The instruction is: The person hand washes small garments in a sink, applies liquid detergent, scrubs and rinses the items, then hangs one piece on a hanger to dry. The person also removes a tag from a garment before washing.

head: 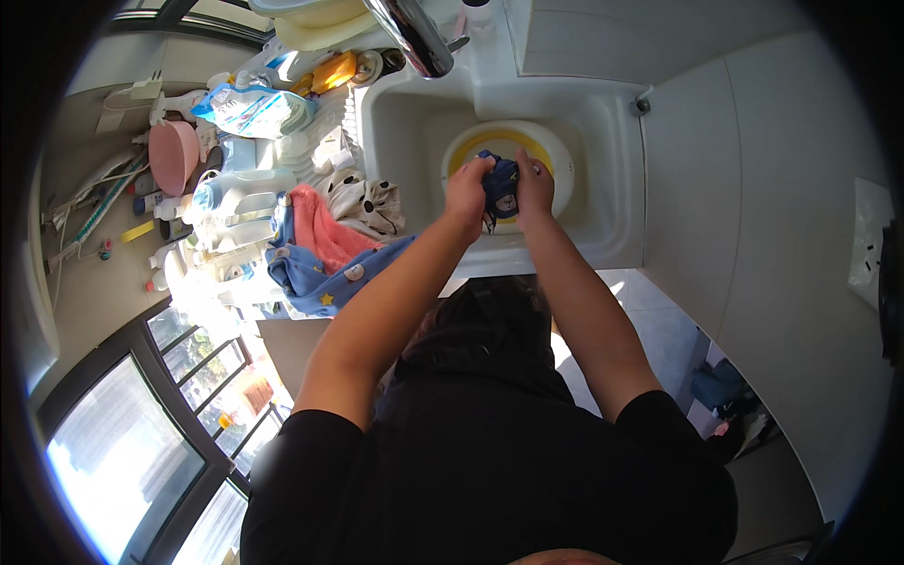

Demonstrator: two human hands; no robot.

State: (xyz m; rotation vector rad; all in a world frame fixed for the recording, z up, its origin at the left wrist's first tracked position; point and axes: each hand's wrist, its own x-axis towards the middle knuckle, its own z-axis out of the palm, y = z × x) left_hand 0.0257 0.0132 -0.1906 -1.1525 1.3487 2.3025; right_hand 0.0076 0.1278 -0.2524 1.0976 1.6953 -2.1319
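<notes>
Both hands grip a bunched dark blue cloth with a printed pale figure on it. My left hand holds its left side, and my right hand has the right side. Under them is a round basin with a pale rim and yellow inside, standing in a white laundry sink. The cloth hides much of the basin's inside, so I cannot tell what else lies in it.
A chrome faucet reaches over the sink's back edge. On the left counter lie a blue printed garment, a coral cloth and a dotted white cloth. Behind them stand several bottles, a clear jug and a pink bowl.
</notes>
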